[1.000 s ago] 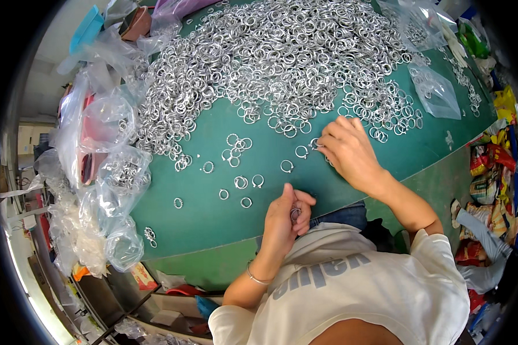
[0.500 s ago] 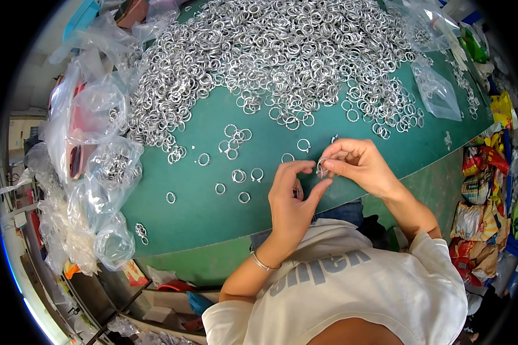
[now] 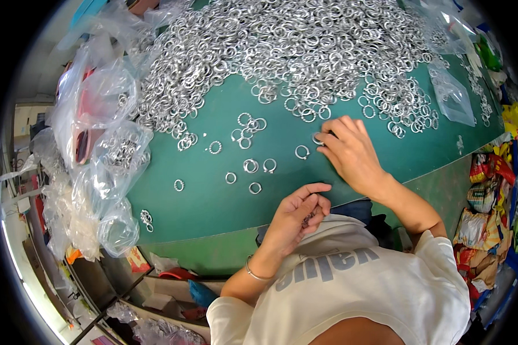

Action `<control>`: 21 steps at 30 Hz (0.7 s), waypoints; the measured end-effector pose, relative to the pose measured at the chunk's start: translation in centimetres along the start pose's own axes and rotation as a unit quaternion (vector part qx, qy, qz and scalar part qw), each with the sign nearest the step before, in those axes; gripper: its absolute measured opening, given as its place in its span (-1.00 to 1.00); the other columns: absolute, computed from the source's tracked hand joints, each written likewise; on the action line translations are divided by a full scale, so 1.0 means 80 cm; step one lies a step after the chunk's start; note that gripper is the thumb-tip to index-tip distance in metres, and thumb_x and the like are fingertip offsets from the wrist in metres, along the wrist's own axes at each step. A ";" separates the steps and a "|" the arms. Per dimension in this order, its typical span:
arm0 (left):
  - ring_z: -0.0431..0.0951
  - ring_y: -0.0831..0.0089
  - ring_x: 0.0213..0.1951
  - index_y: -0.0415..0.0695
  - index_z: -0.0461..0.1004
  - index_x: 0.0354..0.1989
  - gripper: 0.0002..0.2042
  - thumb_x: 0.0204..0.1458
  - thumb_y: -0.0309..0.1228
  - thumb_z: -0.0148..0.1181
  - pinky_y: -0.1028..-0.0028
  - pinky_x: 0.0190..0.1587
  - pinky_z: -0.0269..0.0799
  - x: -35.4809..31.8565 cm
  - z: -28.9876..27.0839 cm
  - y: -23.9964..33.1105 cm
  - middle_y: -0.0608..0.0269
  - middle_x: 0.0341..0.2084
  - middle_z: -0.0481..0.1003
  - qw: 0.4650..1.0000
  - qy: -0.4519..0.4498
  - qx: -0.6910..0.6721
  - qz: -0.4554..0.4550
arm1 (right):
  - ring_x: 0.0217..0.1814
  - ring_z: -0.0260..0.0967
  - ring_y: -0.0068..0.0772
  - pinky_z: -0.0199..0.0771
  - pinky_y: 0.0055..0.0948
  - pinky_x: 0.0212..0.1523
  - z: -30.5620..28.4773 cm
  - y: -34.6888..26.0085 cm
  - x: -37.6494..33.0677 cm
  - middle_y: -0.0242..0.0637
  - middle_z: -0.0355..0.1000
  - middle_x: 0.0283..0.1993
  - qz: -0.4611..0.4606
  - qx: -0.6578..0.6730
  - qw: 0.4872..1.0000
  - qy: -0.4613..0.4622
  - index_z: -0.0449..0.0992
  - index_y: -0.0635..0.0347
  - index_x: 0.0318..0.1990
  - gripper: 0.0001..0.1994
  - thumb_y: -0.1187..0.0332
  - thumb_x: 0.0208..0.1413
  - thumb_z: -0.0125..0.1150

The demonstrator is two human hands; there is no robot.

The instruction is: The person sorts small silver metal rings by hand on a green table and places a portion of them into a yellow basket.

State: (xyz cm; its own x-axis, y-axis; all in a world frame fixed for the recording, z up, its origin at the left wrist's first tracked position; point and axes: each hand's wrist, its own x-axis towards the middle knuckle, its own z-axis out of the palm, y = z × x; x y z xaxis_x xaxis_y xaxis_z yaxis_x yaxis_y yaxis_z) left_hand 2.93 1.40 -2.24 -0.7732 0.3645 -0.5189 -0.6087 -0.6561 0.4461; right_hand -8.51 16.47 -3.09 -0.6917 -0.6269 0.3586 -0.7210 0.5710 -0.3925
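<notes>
Silver metal rings lie on a green table (image 3: 201, 210), with a wide heap (image 3: 305, 52) at its far side. My right hand (image 3: 354, 158) reaches over the table, thumb and fingertips closing on a silver ring (image 3: 316, 138) at the surface; the palm hides what lies beneath. Nearer my body, my left hand (image 3: 301, 217) is turned partly palm-up with fingers curled around small silver rings (image 3: 309, 218), mostly hidden. A loose ring (image 3: 302, 152) sits left of my right fingertips. Farther left are a pair of rings (image 3: 251, 165) and a small cluster (image 3: 245, 138).
Clear plastic bags (image 3: 106, 115), some with rings inside, crowd the table's left side. Another clear bag (image 3: 452, 95) lies at the right. Colourful packages (image 3: 480, 224) are stacked beyond the right edge. Below the left front edge is a shelf with a blue bag (image 3: 201, 293).
My hands have parted. The right moved forward from the pinched ring to a ring on the table; the left drew back toward my body, fingers curled. The view has shifted slightly.
</notes>
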 end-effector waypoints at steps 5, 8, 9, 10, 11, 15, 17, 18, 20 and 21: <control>0.31 0.64 -0.47 -0.26 0.25 0.08 -0.67 0.22 -0.35 -0.16 0.69 -0.55 0.21 -0.012 0.028 0.017 0.23 -0.39 0.39 0.981 0.166 -0.097 0.000 | -0.23 0.25 -0.31 0.17 -0.34 -0.21 -0.012 -0.017 -0.007 -0.36 0.36 -0.32 -0.028 0.080 0.996 -0.005 0.49 0.22 -0.38 -0.87 0.48 -0.16 0.21; 0.37 0.62 -0.44 -0.26 0.34 -0.02 -0.69 0.22 -0.30 -0.17 0.65 -0.47 0.30 -0.011 0.030 0.017 0.24 -0.40 0.39 0.959 0.204 -0.196 0.033 | -0.19 0.28 -0.31 0.20 -0.32 -0.16 -0.020 -0.043 -0.008 -0.34 0.38 -0.27 -0.056 0.208 0.973 -0.081 0.51 0.23 -0.34 -0.85 0.48 -0.14 0.23; 0.35 0.62 -0.47 -0.25 0.36 -0.07 -0.70 0.23 -0.29 -0.16 0.66 -0.49 0.27 -0.016 0.021 0.012 0.25 -0.45 0.39 0.970 0.180 -0.159 0.050 | -0.19 0.28 -0.29 0.20 -0.32 -0.15 -0.022 -0.047 -0.004 -0.34 0.38 -0.27 -0.052 0.276 0.953 -0.116 0.50 0.23 -0.34 -0.85 0.48 -0.13 0.24; 0.34 0.63 -0.51 -0.25 0.38 -0.12 -0.71 0.23 -0.28 -0.16 0.67 -0.52 0.25 -0.023 0.001 -0.002 0.27 -0.49 0.39 0.978 0.156 -0.123 0.069 | -0.18 0.28 -0.28 0.21 -0.31 -0.13 -0.021 -0.050 -0.001 -0.34 0.38 -0.27 -0.049 0.343 0.926 -0.152 0.50 0.23 -0.33 -0.85 0.48 -0.13 0.24; 0.33 0.64 -0.54 -0.24 0.40 -0.16 -0.71 0.23 -0.27 -0.16 0.68 -0.54 0.22 -0.029 -0.015 -0.011 0.29 -0.53 0.38 0.983 0.133 -0.087 0.087 | -0.13 0.27 -0.24 0.22 -0.32 -0.11 -0.014 -0.048 0.003 -0.33 0.38 -0.24 -0.023 0.355 0.926 -0.125 0.50 0.22 -0.28 -0.81 0.45 -0.12 0.25; 0.13 0.73 -0.72 -0.23 0.42 -0.22 -0.75 0.22 -0.32 -0.13 0.73 -0.67 -0.03 -0.059 -0.040 -0.001 0.40 -0.76 0.29 0.945 0.188 0.228 0.140 | 0.00 0.23 -0.23 0.23 -0.30 -0.07 0.013 -0.059 0.034 -0.26 0.33 -0.09 -0.052 0.177 0.977 -0.109 0.47 0.21 -0.18 -0.70 0.42 -0.15 0.26; 0.13 0.74 -0.68 -0.24 0.43 -0.23 -0.79 0.21 -0.42 -0.15 0.71 -0.63 0.00 -0.063 -0.042 0.007 0.41 -0.72 0.31 0.908 0.257 0.250 0.218 | 0.01 0.23 -0.22 0.22 -0.29 -0.07 0.033 -0.063 0.034 -0.24 0.32 -0.08 -0.097 0.117 0.983 -0.107 0.47 0.21 -0.20 -0.72 0.42 -0.15 0.26; 0.13 0.75 -0.66 -0.24 0.44 -0.23 -0.80 0.21 -0.47 -0.15 0.71 -0.61 0.02 -0.065 -0.044 0.012 0.41 -0.69 0.31 0.884 0.290 0.258 0.259 | 0.02 0.22 -0.21 0.22 -0.28 -0.06 0.039 -0.065 0.037 -0.23 0.32 -0.07 -0.122 0.085 0.983 -0.106 0.47 0.21 -0.21 -0.72 0.42 -0.16 0.26; 0.13 0.74 -0.64 -0.26 0.44 -0.22 -0.80 0.18 -0.56 -0.18 0.70 -0.58 0.04 -0.073 -0.058 0.026 0.38 -0.62 0.34 0.861 0.308 0.265 0.304 | 0.02 0.22 -0.19 0.22 -0.26 -0.03 0.029 -0.052 0.034 -0.21 0.31 -0.08 -0.091 0.117 0.979 -0.141 0.46 0.24 -0.27 -0.78 0.44 -0.13 0.24; 0.13 0.73 -0.64 -0.27 0.43 -0.21 -0.80 0.17 -0.58 -0.18 0.69 -0.58 0.04 -0.071 -0.069 0.030 0.37 -0.61 0.35 0.838 0.317 0.294 0.333 | 0.03 0.22 -0.18 0.21 -0.25 -0.02 0.020 -0.042 0.035 -0.20 0.31 -0.07 -0.069 0.128 0.975 -0.168 0.46 0.24 -0.28 -0.80 0.45 -0.12 0.23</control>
State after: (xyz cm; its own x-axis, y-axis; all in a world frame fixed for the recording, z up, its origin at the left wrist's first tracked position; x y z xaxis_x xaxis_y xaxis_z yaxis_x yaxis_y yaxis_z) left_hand 6.84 -5.88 -2.30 -0.8403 -0.4991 -0.2117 -0.2061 -0.0670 0.9762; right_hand -7.95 11.98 -2.13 -0.5047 -0.8514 0.1426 -0.7434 0.3447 -0.5732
